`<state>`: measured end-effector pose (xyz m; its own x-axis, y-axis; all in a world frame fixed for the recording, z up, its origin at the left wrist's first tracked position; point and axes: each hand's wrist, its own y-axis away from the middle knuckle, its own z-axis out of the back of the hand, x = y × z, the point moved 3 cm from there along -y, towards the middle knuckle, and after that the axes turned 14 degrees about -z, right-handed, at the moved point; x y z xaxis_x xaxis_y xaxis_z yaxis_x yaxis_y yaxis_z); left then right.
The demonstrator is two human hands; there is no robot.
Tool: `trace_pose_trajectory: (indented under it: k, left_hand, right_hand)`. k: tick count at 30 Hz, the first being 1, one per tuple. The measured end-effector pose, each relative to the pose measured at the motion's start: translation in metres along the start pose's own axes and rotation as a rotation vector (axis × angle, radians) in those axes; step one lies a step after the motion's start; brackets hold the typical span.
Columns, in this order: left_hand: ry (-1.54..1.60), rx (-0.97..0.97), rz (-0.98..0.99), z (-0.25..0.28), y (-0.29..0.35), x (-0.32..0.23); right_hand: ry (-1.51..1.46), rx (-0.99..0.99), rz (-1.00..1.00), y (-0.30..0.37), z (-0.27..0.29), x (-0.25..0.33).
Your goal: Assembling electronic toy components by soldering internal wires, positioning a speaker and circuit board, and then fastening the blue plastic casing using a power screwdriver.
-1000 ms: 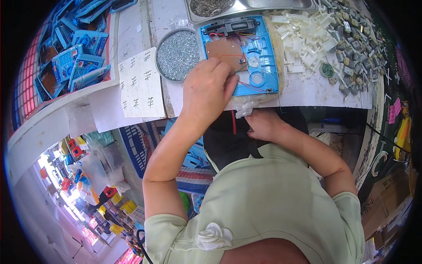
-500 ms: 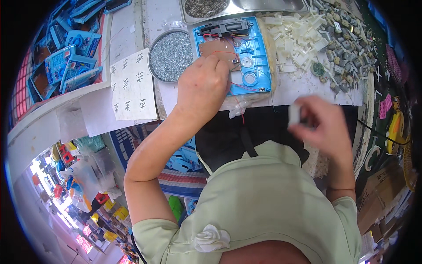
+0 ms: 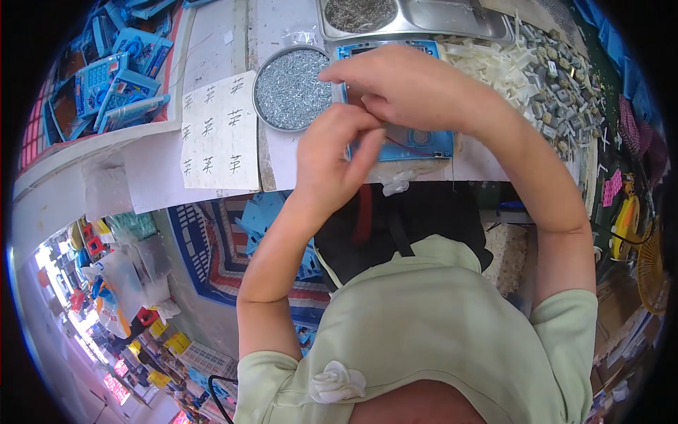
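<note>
Both hands are in close over the blue plastic casing (image 3: 441, 146), which lies at the front of the worktable (image 3: 281, 161), largely hidden beneath them! The right hand (image 3: 399, 83) spans its upper part, index finger stretched out toward the round dish (image 3: 291, 130) of small silvery screws, the other fingers curled. The left hand (image 3: 332, 152) sits at the near left corner, thumb and fingers bent toward each other. Whether either one grips anything, I cannot tell. A red wire (image 3: 408, 149) shows along the casing's near edge. Right of it, white plastic parts (image 3: 498, 67) spread beside a heap of small motors (image 3: 565, 99); behind, a two-compartment metal tray (image 3: 446, 18); left of the dish, a handwritten sheet (image 3: 220, 138).
</note>
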<state>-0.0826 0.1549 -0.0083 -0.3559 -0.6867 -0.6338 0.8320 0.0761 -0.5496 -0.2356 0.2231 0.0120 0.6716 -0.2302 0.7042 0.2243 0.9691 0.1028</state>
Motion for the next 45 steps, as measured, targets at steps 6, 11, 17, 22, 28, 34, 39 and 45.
trace_pose_trajectory:
  k: [6, 11, 17, 22, 28, 34, 39, 45]
  left_hand:
    - [0.06, -0.274, 0.029, 0.039, -0.001, -0.016]
    - [-0.398, -0.21, -0.132, 0.05, -0.01, -0.013]
    - [0.004, -0.296, 0.107, 0.03, 0.006, -0.006]
    - [-0.147, -0.191, 0.124, 0.0, 0.033, -0.007]
    - [-0.296, -0.214, 0.041, 0.0, 0.039, -0.01]
    - [-0.232, -0.192, 0.145, 0.012, 0.019, -0.002]
    - [-0.053, 0.007, 0.107, 0.008, -0.018, 0.022]
    - [0.0, 0.141, 0.235, -0.002, -0.027, 0.025]
  right_hand:
    - [-0.441, 0.211, 0.024, 0.007, 0.015, 0.039]
    - [-0.593, 0.199, -0.157, 0.009, 0.012, 0.049]
    - [-0.379, 0.052, -0.107, 0.013, 0.039, 0.015]
    - [0.49, 0.06, 0.132, 0.009, 0.065, 0.037]
    - [0.813, 0.251, 0.048, -0.005, 0.059, 0.049]
    - [0.799, 0.238, 0.063, -0.006, 0.069, 0.045]
    - [0.826, 0.239, 0.038, -0.006, 0.07, 0.042]
    - [0.804, 0.333, -0.038, -0.013, 0.069, 0.048]
